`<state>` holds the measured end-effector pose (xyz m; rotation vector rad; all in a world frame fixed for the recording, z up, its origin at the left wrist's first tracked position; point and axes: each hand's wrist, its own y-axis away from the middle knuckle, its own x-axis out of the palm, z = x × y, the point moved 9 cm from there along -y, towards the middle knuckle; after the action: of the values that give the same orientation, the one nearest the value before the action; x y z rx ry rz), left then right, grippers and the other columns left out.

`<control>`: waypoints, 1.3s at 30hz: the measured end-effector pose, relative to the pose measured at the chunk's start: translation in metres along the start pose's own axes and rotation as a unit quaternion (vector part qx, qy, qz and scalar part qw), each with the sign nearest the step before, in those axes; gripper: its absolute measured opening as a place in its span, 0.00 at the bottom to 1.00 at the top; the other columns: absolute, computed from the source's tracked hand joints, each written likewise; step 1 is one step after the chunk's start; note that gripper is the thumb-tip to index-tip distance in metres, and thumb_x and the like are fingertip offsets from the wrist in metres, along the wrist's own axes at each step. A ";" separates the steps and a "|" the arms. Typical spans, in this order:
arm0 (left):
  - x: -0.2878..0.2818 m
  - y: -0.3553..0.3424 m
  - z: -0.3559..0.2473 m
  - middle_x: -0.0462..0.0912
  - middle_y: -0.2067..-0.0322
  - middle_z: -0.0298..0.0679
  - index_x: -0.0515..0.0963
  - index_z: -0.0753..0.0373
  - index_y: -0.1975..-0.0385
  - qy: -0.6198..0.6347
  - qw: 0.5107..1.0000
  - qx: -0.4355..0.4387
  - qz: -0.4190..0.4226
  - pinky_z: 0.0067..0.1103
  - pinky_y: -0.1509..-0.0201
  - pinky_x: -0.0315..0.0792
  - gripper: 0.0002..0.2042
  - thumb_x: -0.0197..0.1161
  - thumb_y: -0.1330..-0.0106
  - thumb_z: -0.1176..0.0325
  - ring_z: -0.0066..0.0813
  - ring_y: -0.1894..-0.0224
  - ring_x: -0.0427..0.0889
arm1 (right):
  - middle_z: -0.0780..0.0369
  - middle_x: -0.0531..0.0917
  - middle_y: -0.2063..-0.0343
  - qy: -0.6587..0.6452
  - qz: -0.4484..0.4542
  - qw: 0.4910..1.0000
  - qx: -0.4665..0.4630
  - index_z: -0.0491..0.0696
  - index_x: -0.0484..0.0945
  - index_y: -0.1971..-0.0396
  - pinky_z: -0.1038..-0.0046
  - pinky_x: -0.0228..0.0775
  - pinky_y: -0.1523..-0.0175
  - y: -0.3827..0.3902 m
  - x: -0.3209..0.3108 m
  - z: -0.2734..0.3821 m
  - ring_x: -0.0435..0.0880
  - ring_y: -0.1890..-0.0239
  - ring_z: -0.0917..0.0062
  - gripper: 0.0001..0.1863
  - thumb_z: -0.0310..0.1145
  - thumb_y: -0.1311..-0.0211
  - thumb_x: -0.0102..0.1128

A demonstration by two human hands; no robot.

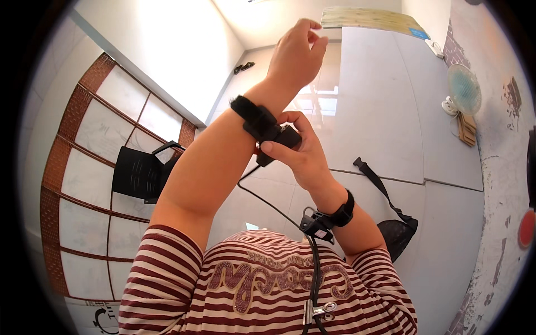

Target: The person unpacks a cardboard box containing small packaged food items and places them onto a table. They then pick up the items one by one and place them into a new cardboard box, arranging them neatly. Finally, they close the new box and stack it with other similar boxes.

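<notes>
My left hand (297, 54) is raised at the upper middle, its fingers loosely bent and apart with nothing in them. Around that wrist runs a black strap (254, 116) carrying a small black box-shaped device (286, 138). Thumb and fingers of my right hand (304, 156) grip this device from the right side. A thin black cable (262, 195) hangs from it toward my chest. On my right wrist sits another black strap (343, 211) with a small black device (317, 226). A metal clip (319, 312) holds the cables on my striped shirt.
Large pale grey panels (385, 106) spread out at the right. On them lie a black buckle strap (379, 181) and a dark bag (395, 237). A small fan (464, 89) stands by the right wall. At left are a black chair (137, 173) and a brown-framed screen (84, 173).
</notes>
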<state>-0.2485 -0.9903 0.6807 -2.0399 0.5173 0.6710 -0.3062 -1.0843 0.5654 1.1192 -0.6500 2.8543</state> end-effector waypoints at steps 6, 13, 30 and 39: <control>0.000 0.046 0.016 0.78 0.63 0.39 0.70 0.64 0.55 0.081 0.991 -0.068 0.078 0.22 0.52 0.70 0.11 0.51 0.36 0.71 0.30 0.58 0.76 | 0.59 0.79 0.68 0.018 -0.024 0.999 -0.014 0.42 0.67 0.59 0.77 0.75 0.62 0.001 -0.018 0.007 0.81 0.67 0.78 0.18 0.22 0.48 0.63; -0.006 0.134 0.009 0.72 0.52 0.39 0.65 0.62 0.43 0.130 0.943 -0.162 0.260 0.21 0.48 0.68 0.20 0.48 0.36 0.77 0.28 0.52 0.72 | 0.58 0.79 0.69 0.014 -0.044 0.999 0.008 0.44 0.67 0.60 0.75 0.77 0.64 0.006 -0.052 0.006 0.82 0.70 0.73 0.16 0.21 0.49 0.60; -0.098 0.214 -0.213 0.74 0.61 0.48 0.73 0.68 0.60 0.462 0.654 0.217 0.558 0.42 0.46 0.60 0.13 0.49 0.33 0.64 0.48 0.58 0.72 | 0.52 0.76 0.60 -0.072 0.143 0.987 -0.017 0.43 0.63 0.51 0.74 0.70 0.54 0.069 -0.049 0.037 0.79 0.61 0.70 0.34 0.36 0.56 0.72; -0.077 0.219 -0.194 0.73 0.59 0.49 0.73 0.69 0.62 0.413 0.777 0.188 0.435 0.32 0.50 0.67 0.10 0.57 0.38 0.70 0.44 0.56 0.73 | 0.54 0.76 0.65 -0.071 0.559 0.823 -0.074 0.38 0.73 0.54 0.70 0.63 0.63 0.128 0.049 0.083 0.73 0.66 0.67 0.30 0.42 0.52 0.70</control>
<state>-0.3862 -1.2596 0.6786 -1.5341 2.0133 0.0698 -0.3086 -1.2394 0.6036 1.1650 -2.1050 3.4139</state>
